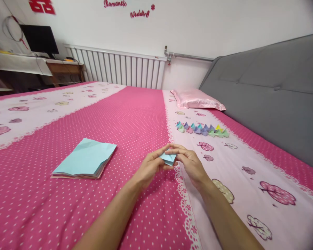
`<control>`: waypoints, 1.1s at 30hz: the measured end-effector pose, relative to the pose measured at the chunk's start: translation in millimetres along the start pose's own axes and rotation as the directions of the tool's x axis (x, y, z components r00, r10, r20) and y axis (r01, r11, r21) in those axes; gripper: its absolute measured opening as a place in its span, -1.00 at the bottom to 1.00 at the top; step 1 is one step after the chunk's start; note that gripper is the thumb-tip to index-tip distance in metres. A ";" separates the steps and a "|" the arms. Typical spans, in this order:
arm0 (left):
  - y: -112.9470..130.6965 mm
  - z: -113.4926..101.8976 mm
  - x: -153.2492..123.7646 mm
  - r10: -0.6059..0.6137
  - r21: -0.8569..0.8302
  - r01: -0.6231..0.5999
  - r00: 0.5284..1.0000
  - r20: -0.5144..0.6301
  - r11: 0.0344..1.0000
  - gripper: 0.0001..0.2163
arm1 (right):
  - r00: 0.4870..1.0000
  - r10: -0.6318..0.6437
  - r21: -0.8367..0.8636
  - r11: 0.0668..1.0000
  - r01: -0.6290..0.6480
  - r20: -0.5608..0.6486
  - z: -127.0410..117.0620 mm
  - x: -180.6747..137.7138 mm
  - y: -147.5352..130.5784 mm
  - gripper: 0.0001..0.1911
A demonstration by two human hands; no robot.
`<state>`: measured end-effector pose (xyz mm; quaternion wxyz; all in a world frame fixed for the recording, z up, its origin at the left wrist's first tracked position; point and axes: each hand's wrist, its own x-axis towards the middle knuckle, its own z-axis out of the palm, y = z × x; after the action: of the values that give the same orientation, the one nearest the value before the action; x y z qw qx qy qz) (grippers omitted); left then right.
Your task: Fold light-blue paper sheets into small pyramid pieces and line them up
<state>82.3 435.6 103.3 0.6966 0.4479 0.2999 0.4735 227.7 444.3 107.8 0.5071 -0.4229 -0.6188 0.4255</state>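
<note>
A small folded piece of light blue paper point(168, 158) is held between both hands, above the bed. My left hand point(153, 162) grips its left side, with thumb and fingers closed on it. On the right side, my right hand point(188, 160) pinches the same paper, its fingers lying across the top edge. Fingers hide parts of the folds. To the left lies a stack of square paper sheets point(86, 158), light blue on top with other colours at the edge. Beyond my right hand, several small folded paper pieces point(205, 130) stand in rows, in blue, purple, pink, green and yellow.
The bed's pink dotted cover point(135, 114) has pale printed bands on both sides. A pink pillow point(197, 99) lies near the grey headboard point(271, 83). At the far side are a white radiator point(120, 67) and a desk with a black monitor point(40, 39).
</note>
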 end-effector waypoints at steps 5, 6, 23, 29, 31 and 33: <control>0.0 -8.6 0.9 0.029 0.081 -0.027 0.999 -0.028 0.996 -0.61 | 0.998 0.046 0.080 0.996 -0.050 0.052 1.8 -1.3 -0.8 -0.77; -0.5 -10.0 1.5 0.040 0.114 -0.036 0.999 -0.036 0.993 -0.63 | 0.998 0.044 0.070 0.996 -0.046 0.037 2.4 -1.5 0.4 -0.79; -24.3 -27.9 11.7 0.259 0.999 0.036 0.965 -0.042 0.029 -0.68 | 0.999 -0.003 -0.668 0.744 0.026 0.036 16.1 -3.5 45.1 -0.67; -25.3 -28.6 12.4 0.177 0.996 0.000 0.984 0.017 -0.093 -0.76 | 0.989 0.065 -0.829 0.554 0.075 0.133 16.8 -7.4 39.4 -0.74; -27.8 -30.2 13.5 0.151 0.989 -0.015 0.988 0.037 -0.146 -0.75 | 0.983 0.107 -0.843 0.533 0.071 0.151 16.4 -7.5 41.5 -0.76; -29.5 -31.3 14.0 0.130 0.979 -0.022 0.990 0.049 -0.200 -0.73 | 0.976 0.139 -0.849 0.524 0.073 0.170 15.0 -7.0 44.1 -0.76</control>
<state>72.7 454.8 63.5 0.0550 0.8223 0.5525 0.1248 217.8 448.5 61.9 0.1578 -0.5790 -0.7905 0.1222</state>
